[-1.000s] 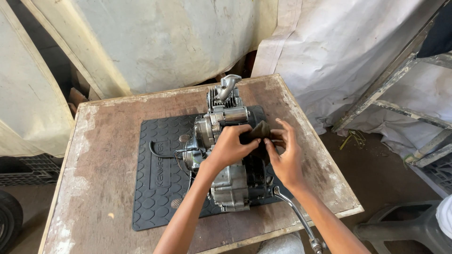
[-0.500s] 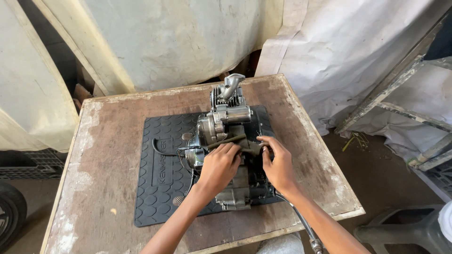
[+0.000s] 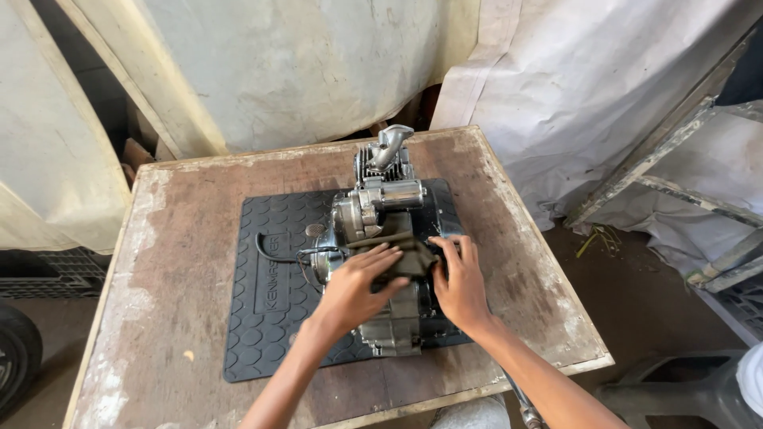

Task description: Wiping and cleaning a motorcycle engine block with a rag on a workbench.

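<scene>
At the far left edge of the frame a dark tyre [image 3: 14,361] shows low down, with a black plastic crate [image 3: 49,265] above it under pale sheeting. A worn wooden table [image 3: 175,262] fills the middle of the frame, its top scuffed and patched with white along the left side. On it lies a black rubber mat [image 3: 266,318] with a hexagon pattern, and a thin black cable [image 3: 274,254] curls over the mat just left of centre. A small motorcycle engine [image 3: 381,206] rests on the mat at the centre of the frame, its finned cylinder and curved intake pipe pointing toward the upper edge and its crankcase toward the lower edge. The left hand [image 3: 355,290] comes up from the lower middle and lies palm down on the engine's casing, fingers spread flat and pressing on a dark greasy rag [image 3: 409,253] that is bunched on top of the engine. Just to the right, the right hand [image 3: 459,286] rests against the engine's right side, its fingers curled loosely over the edge of the same rag; the two hands are close together with the rag between them. A metal tool handle [image 3: 520,401] shows below the right forearm at the table's lower edge. At the right of the frame, grey sheeting drapes over a slanted wooden frame [image 3: 675,175], and a dark stool [image 3: 675,393] stands on the dirt floor at lower right.
</scene>
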